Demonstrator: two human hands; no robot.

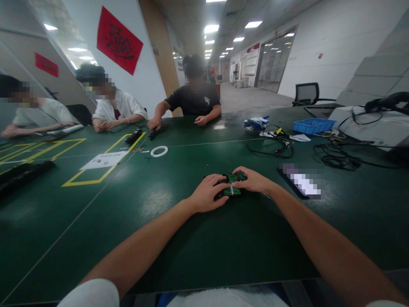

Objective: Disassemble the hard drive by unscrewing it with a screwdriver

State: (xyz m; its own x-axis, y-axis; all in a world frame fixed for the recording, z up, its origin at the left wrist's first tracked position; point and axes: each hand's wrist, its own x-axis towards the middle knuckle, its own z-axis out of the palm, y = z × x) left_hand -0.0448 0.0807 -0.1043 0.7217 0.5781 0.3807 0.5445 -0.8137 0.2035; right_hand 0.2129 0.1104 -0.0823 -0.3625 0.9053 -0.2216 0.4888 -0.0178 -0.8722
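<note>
Green circuit board in a black casing lies flat on the dark green table, in front of the wearer and between the 2 hands. The left hand spreads over the casing's left side, thumb at the near edge and fingers reaching across the top, so that it grips the piece. The right hand comes in from the other side: its thumb lies on the board by a pale strip and its forefinger curls at the far edge. Whether those 2 digits pinch anything small, I cannot tell.

To the right lies a smartphone, its screen lit and blurred out. Beyond it are a loose black cable, a blue plastic tray and a larger black cable coil. A white ring lies farther off to the left, near a printed sheet that overlaps a yellow tape outline. Across the table sit 3 people; the person in a dark T-shirt has 1 hand on a black object.
</note>
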